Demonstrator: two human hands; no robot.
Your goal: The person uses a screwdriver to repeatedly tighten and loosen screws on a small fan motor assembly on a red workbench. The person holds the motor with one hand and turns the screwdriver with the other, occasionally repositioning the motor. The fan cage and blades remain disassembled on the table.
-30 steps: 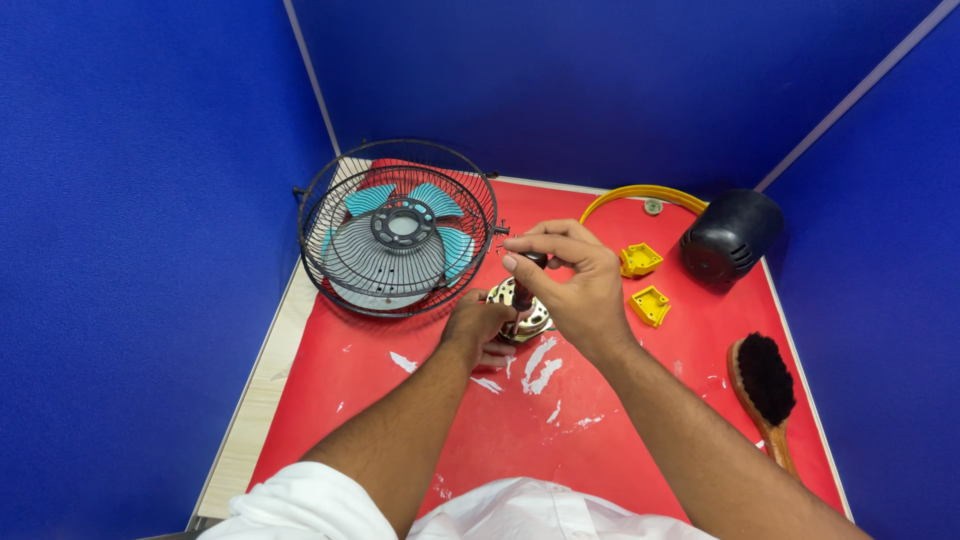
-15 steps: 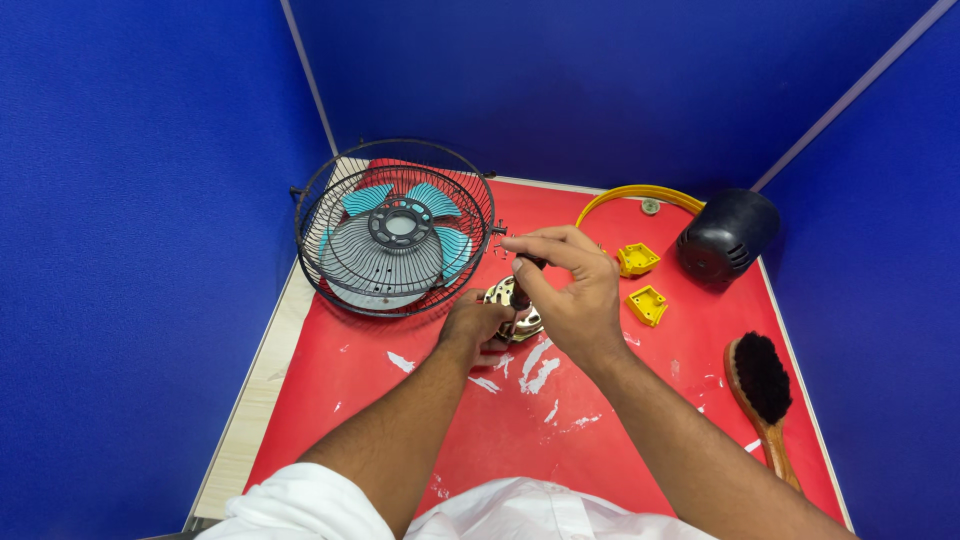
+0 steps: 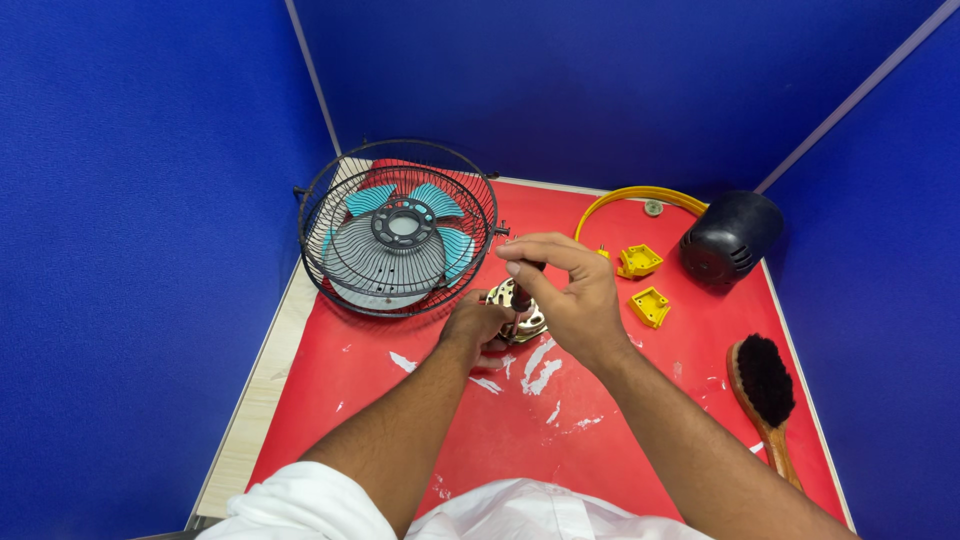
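A small metal fan motor rests on the red table mat in the middle. My left hand grips the motor from its left side and holds it down. My right hand is above the motor, fingers closed around the dark handle of a screwdriver that stands upright on the motor's top. Most of the tool is hidden by my fingers.
A black wire fan cage with teal blades lies at the back left. A yellow curved bracket, two yellow plastic pieces and a black motor cover sit at the back right. A wooden brush lies at the right edge. Blue walls enclose the table.
Both hands stay on the motor; my right hand has shifted only slightly over the tool. Nothing else has moved.
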